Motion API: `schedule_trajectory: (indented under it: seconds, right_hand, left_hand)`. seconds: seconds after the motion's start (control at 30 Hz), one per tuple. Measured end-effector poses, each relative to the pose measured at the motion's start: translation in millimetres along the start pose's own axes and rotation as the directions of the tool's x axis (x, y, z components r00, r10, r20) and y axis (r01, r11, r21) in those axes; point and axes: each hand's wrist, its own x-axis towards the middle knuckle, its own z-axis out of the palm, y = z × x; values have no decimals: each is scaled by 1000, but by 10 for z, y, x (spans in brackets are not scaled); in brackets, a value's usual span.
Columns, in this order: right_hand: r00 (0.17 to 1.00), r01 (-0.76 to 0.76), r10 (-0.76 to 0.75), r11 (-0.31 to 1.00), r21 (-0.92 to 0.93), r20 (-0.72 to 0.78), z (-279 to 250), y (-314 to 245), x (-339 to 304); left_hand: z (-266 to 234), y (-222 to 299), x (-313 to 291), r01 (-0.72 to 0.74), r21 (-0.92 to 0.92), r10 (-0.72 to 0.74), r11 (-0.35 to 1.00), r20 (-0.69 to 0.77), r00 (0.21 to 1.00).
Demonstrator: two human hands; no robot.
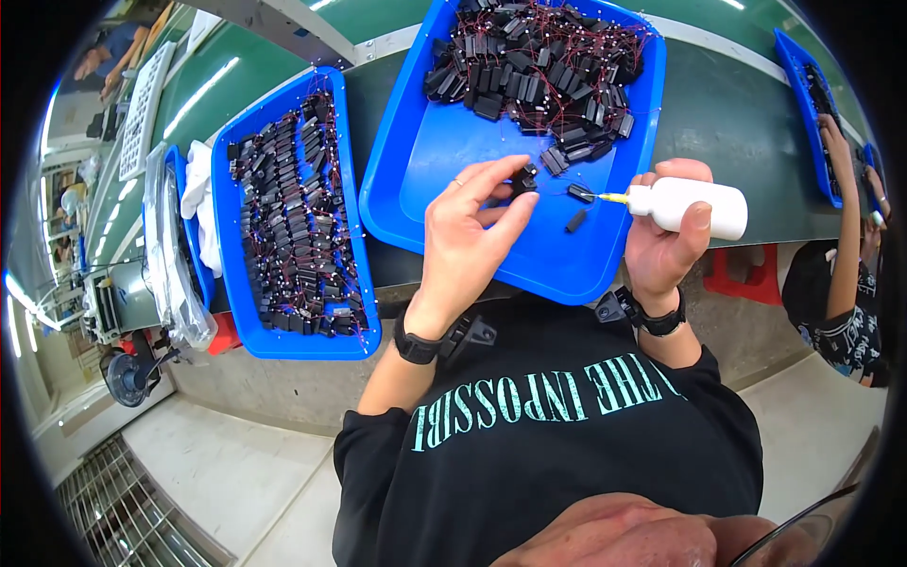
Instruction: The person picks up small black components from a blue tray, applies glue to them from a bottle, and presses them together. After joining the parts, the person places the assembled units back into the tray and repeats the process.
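Note:
Over the blue tray (416,194) in front of me, my left hand (472,219) pinches a small black block-shaped part (525,178) between thumb and fingers. My right hand (666,231) is wrapped round a white squeeze bottle (704,205) lying on its side, its thin yellow-based nozzle (614,198) pointing left. The nozzle's tip is close to another small black part (580,193) in the tray; whether they touch I cannot tell. Just below that lies one more loose black part (575,222). At the tray's far end is a heap of black parts with thin red wires (534,71).
To the left stands a second blue tray (244,317) with black wired parts in rows. Beyond it are a white cloth (197,203) and plastic-wrapped sheets (168,246). At far right a co-worker's arm (841,189) reaches to another blue tray (798,85). A red stool (742,274) is under the table.

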Motion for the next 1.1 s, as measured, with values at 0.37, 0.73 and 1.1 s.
schedule_trajectory:
  seconds: [0.37, 0.73, 1.1]
  right_hand:
    - [979, 165, -151, 981, -97, 137, 160, 84, 7]
    - [998, 60, -57, 992, -113, 29, 215, 17, 120]
    - [994, -109, 108, 993, 36, 31, 144, -17, 117]
  left_hand:
    - [-50, 77, 7, 210, -519, -211, 829, 57, 976]
    - [-68, 50, 57, 211, -534, -206, 819, 71, 976]
    - [-5, 223, 45, 9, 180, -8, 984, -4, 1000]
